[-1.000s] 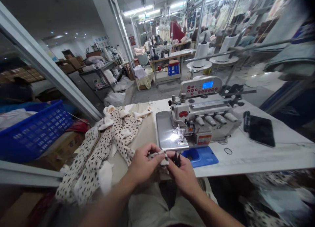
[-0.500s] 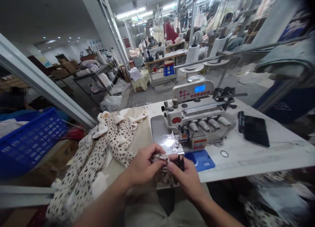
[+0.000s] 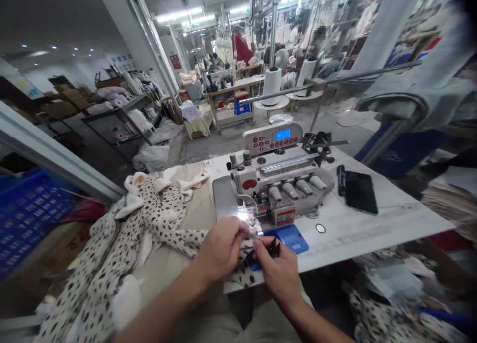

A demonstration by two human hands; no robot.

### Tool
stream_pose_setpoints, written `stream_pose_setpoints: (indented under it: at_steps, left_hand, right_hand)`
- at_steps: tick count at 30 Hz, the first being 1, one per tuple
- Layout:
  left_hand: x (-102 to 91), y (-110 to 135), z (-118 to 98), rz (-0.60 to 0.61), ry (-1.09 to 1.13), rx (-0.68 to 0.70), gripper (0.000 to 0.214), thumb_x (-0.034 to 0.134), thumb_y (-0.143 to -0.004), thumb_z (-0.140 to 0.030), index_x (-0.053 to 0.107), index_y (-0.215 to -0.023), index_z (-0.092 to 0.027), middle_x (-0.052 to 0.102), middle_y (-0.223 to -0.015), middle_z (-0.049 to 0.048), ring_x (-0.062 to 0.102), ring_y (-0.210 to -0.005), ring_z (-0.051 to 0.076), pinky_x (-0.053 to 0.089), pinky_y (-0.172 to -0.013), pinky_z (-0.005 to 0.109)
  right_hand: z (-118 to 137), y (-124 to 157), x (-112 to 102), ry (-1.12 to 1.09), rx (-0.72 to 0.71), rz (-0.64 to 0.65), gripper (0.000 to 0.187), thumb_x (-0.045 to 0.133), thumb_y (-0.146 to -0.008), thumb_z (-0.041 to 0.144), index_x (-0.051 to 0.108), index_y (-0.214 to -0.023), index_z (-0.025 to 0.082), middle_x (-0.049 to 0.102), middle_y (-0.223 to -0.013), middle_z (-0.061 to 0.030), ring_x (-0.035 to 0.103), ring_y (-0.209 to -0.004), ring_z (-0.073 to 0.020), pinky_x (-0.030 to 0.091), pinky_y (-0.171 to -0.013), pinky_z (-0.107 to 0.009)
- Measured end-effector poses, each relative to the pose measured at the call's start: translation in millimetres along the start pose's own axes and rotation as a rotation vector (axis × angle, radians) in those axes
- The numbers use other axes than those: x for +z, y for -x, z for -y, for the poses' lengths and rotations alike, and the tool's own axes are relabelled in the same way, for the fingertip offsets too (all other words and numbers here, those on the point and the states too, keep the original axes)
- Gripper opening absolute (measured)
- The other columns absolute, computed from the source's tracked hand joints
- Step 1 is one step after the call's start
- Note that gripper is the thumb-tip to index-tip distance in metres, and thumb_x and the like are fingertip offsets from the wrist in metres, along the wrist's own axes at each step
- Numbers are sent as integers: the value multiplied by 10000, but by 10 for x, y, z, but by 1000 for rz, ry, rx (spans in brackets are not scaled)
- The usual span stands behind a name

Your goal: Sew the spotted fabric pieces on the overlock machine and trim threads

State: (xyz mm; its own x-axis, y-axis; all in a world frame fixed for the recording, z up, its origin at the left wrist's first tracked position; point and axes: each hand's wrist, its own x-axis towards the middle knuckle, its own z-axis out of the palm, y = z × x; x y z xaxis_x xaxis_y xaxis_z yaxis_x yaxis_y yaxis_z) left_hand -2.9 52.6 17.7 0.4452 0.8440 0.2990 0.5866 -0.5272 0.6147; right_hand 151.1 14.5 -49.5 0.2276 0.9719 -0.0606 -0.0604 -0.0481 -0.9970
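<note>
My left hand [image 3: 219, 248] is closed, its fingertips pinching the edge of a cream fabric piece with black spots [image 3: 244, 276] at the table's front edge. My right hand [image 3: 279, 273] is closed around dark thread snips [image 3: 275, 247], whose two pointed tips stick up between the fingers. Its thumb and forefinger meet close to the same fabric edge; whether they grip the cloth is hard to tell. Just beyond both hands stands a white overlock sewing machine [image 3: 276, 176] with a lit blue display. More spotted garment pieces [image 3: 149, 214] lie heaped to the left.
A blue plate [image 3: 294, 240] lies before the machine. On the white table [image 3: 402, 224] are a black phone [image 3: 360, 191] and a small ring [image 3: 320, 228]. Thread cones [image 3: 272, 85] stand behind. A blue basket [image 3: 33, 214] is at far left, and spotted cloth is piled below right.
The view has swung right, so the machine and table sit farther left. My left hand has rolled over and both hands are nearer the machine's front, still at the spotted fabric.
</note>
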Motion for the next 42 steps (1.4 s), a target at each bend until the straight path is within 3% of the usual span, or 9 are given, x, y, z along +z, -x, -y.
stream_pose_setpoints:
  at_steps: [5, 11, 15, 18, 23, 27, 30, 35, 42]
  left_hand:
    - [161, 37, -83, -212, -296, 96, 183, 508, -943, -121, 667, -950, -210, 647, -1053, 76, 562, -1019, 236, 431, -883, 401]
    - [277, 166, -165, -175, -384, 187, 233, 523, -924, -99, 648, -1115, -145, 653, -1040, 106, 563, -976, 239, 485, -871, 392]
    - [376, 238, -147, -250, -471, 242, 310, 572, -903, -64, 614, -1208, -103, 651, -1143, 132, 543, -1056, 265, 493, -919, 413]
    - [433, 257, -132, -268, -475, 259, 249, 581, -912, -62, 634, -1152, -103, 659, -1149, 128, 545, -1039, 254, 500, -897, 405]
    - [471, 260, -102, -283, -513, 250, 279, 598, -915, -86, 629, -1191, -114, 665, -1179, 129, 554, -1035, 258, 510, -887, 426]
    - [488, 269, -81, -300, -549, 251, 286, 600, -919, -95, 629, -1202, -122, 665, -1193, 139, 567, -1032, 258, 518, -877, 434]
    - [495, 268, -79, -308, -549, 254, 259, 592, -926, -93, 634, -1180, -120, 674, -1161, 137, 570, -1014, 248, 523, -862, 426]
    - [498, 260, -85, -341, -540, 271, 241, 626, -901, -78, 641, -1141, -98, 676, -1144, 136, 555, -1009, 260, 521, -854, 431]
    - [486, 246, -79, -337, -547, 278, 190, 615, -906, -81, 658, -1090, -102, 681, -1133, 135, 565, -990, 255, 518, -847, 422]
  right_hand:
    - [-66, -9, 24, 0, -30, -35, 367, 685, -837, 501, 687, -717, 155, 641, -603, -22, 549, -576, -167, 467, -583, -266]
    - [-59, -9, -9, -33, -25, 4, 375, 691, -835, 511, 704, -755, 145, 670, -673, -42, 573, -628, -177, 493, -620, -274]
    - [-78, -51, -207, 24, -38, 55, 393, 666, -858, 531, 688, -760, 151, 615, -616, -10, 527, -558, -152, 448, -547, -253]
    - [-9, -130, -444, 75, -59, 201, 479, 496, -960, 561, 669, -758, 163, 589, -604, -4, 498, -501, -138, 394, -485, -251]
    - [342, -325, -696, 475, -274, 336, 518, 351, -1043, 463, 609, -686, 192, 635, -668, -27, 578, -618, -167, 410, -607, -274]
    - [532, -414, -685, 926, -533, 362, 426, 367, -1035, 363, 621, -736, 197, 674, -727, -44, 612, -670, -194, 359, -633, -298]
    - [565, -417, -630, 1125, -677, 330, 413, 382, -1023, 312, 638, -719, 202, 676, -701, -49, 619, -645, -195, 311, -610, -309]
    - [557, -407, -542, 1278, -729, 268, 370, 443, -996, 286, 645, -696, 212, 664, -665, -44, 596, -583, -190, 246, -571, -323]
    - [532, -418, -474, 1278, -759, 225, 352, 462, -986, 270, 650, -695, 212, 647, -655, -43, 571, -578, -186, 227, -566, -321]
